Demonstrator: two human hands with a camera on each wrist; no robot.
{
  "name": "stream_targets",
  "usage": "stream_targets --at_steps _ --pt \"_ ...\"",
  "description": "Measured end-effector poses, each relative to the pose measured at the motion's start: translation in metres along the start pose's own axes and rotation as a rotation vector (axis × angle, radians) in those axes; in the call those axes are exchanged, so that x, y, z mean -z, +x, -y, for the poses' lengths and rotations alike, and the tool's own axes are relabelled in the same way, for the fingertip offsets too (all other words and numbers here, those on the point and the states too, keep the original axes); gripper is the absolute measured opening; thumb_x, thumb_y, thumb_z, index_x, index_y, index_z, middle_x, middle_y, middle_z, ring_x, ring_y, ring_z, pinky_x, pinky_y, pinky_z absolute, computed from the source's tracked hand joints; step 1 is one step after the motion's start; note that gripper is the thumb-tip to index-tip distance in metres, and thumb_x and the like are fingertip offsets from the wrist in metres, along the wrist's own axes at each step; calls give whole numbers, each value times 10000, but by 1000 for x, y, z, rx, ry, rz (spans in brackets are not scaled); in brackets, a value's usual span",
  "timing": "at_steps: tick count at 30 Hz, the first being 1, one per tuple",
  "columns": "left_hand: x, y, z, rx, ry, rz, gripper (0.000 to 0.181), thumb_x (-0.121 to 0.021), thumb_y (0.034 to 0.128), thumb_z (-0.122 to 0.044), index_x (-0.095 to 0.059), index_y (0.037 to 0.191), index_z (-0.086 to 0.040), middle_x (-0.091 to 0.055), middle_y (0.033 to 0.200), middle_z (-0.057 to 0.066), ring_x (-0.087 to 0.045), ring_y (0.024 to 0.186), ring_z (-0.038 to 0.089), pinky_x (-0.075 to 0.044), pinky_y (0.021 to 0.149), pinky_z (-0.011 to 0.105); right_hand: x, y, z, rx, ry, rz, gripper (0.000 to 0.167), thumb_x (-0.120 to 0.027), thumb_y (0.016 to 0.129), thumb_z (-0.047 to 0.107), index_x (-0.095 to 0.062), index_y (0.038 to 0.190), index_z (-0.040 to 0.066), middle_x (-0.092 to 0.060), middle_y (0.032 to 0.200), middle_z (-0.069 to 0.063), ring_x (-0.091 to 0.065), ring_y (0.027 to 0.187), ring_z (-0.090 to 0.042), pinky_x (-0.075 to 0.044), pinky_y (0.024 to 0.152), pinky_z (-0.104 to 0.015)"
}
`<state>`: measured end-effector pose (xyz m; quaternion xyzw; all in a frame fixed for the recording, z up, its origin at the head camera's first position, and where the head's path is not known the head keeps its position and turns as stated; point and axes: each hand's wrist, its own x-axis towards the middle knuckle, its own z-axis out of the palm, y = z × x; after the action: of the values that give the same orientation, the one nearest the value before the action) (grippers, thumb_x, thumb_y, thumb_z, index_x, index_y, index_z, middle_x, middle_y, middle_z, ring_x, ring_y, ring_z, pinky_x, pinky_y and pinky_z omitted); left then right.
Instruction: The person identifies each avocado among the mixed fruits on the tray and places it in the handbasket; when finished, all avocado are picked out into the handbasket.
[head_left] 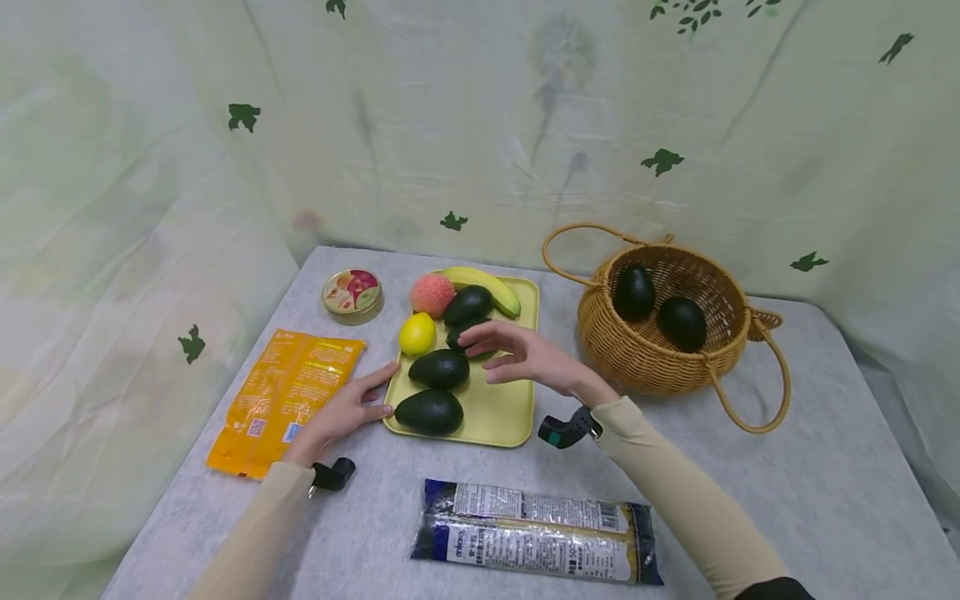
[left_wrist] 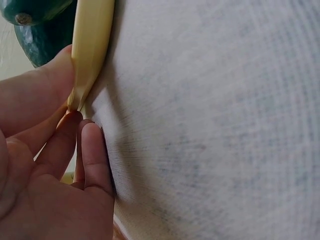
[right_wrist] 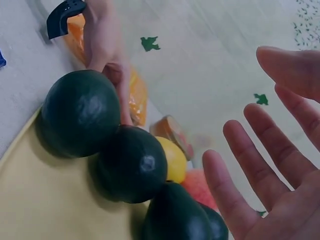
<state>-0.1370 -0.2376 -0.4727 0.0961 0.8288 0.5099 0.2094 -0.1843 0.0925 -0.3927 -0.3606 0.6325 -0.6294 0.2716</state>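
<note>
Tray is touched along its left rim by the left hand, thumb and fingers apart. Four avocados are set on it; above its right side the right hand is held, fingers parted. Two more are held in the basket at right.

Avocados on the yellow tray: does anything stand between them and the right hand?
Nothing visible does: the right hand hovers over the yellow tray, with a clear gap to the avocados.
</note>
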Motion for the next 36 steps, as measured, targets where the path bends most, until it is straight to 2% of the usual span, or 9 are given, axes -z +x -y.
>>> stream_targets --at_steps 2,8,13,17,25,28,32,36 --pt "0 -1 0 1 4 -3 678 -626 927 -97 -287 1514 -117 -204 1569 108 -251 1391 352 -205 1113 521 -3 3 -4 -9 0 14 506 -636 891 -10 -458 1365 -12 -431 1401 -230 -425 1261 -395 -401 1004 -516" --pt "0 0 -1 3 0 -3 674 -621 928 -89 -288 1514 -116 -207 1568 106 -247 1392 354 -196 1115 524 -14 10 -17 -33 -19 89 500 -626 895 -21 -453 1364 -22 -410 1417 -234 -414 1273 -378 -372 1007 -567" --pt "0 1 0 -4 17 -3 670 -616 930 -81 -284 1512 -98 -207 1565 122 -258 1383 370 -210 1108 529 -27 16 -24 -83 -140 128 518 -641 874 -28 -473 1364 1 -451 1409 -155 -426 1270 -347 -405 988 -546" --pt "-1 2 1 -7 19 -7 668 -618 927 -76 -289 1509 -89 -211 1563 124 -261 1381 372 -215 1106 530 -34 21 -29 -113 -232 141 530 -660 864 4 -508 1365 86 -485 1398 -54 -455 1261 -276 -442 963 -506" --pt "1 0 -1 1 22 -5 675 -625 932 -114 -283 1513 -104 -202 1565 128 -241 1390 369 -201 1107 540 -44 32 -33 -91 -391 186 562 -694 844 22 -523 1370 123 -464 1423 -24 -431 1268 -170 -483 915 -423" --pt "1 0 -1 3 23 -10 676 -629 929 -117 -288 1513 -107 -204 1565 129 -242 1389 368 -202 1106 542 -48 38 -34 -69 -478 212 550 -702 830 17 -544 1348 113 -461 1430 -58 -399 1292 -137 -423 991 -346" --pt "1 0 0 0 24 -11 675 -632 928 -129 -293 1512 -117 -209 1564 122 -240 1391 365 -197 1106 548 -55 43 -33 -55 -596 253 535 -703 817 21 -566 1326 113 -435 1452 -93 -349 1346 -158 -270 1100 -284" --pt "0 0 1 -13 24 -10 676 -633 928 -129 -291 1511 -104 -212 1562 130 -255 1381 381 -211 1100 551 -60 44 -30 -63 -718 292 527 -715 826 50 -575 1325 143 -427 1459 -93 -335 1356 -210 -240 1119 -329"
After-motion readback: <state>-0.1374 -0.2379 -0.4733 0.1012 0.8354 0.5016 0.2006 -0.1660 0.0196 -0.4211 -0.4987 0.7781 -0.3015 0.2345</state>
